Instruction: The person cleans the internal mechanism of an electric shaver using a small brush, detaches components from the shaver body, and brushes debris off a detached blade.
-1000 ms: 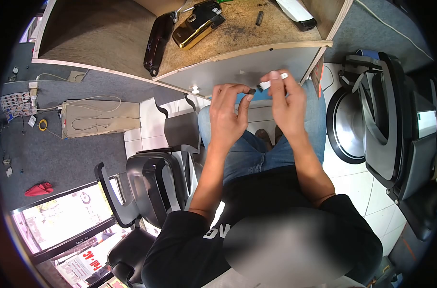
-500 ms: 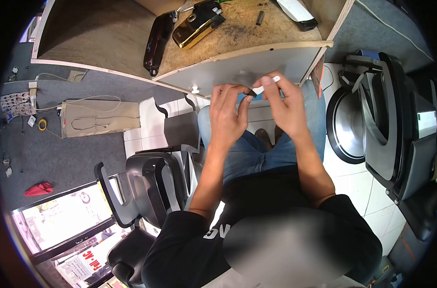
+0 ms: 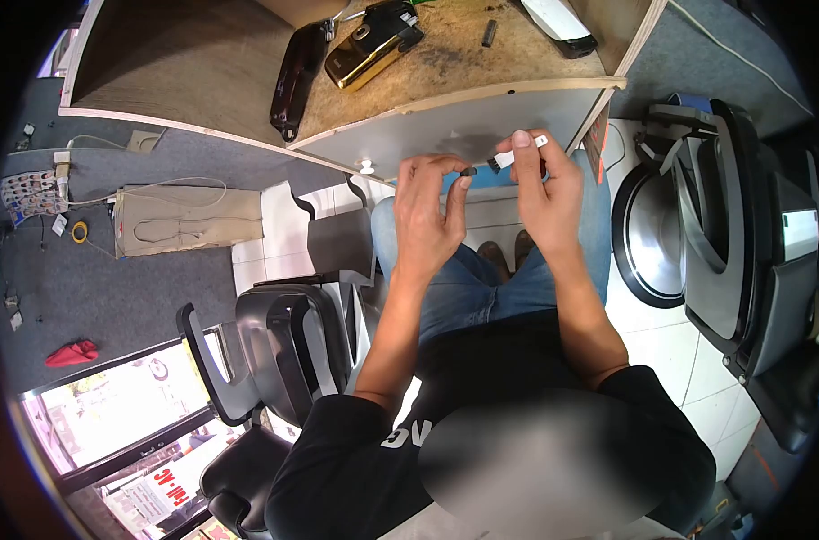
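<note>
My left hand (image 3: 427, 209) pinches a small dark piece (image 3: 469, 171) between thumb and fingertips. A short gap to its right, a white brush (image 3: 506, 159) with dark bristles points toward that piece, gripped by the thumb and fingers of my right hand (image 3: 550, 193). Both hands are over my lap, in front of the grey drawer front (image 3: 454, 130). On the wooden shelf (image 3: 445, 85) above lie a dark red clipper (image 3: 297, 81), a black and gold clipper (image 3: 373, 45), a white and black clipper (image 3: 561, 27) and a small dark strip (image 3: 489, 34).
A black chair (image 3: 292, 351) stands at the left, and another chair (image 3: 742, 216) with a round metal base (image 3: 652, 236) at the right. Cardboard (image 3: 189, 220), a power strip (image 3: 31, 196), cables and a red cloth (image 3: 72, 354) appear at the far left.
The brush first met the dark piece in my left hand, then my right hand drew it back to the right. My left hand has hardly moved.
</note>
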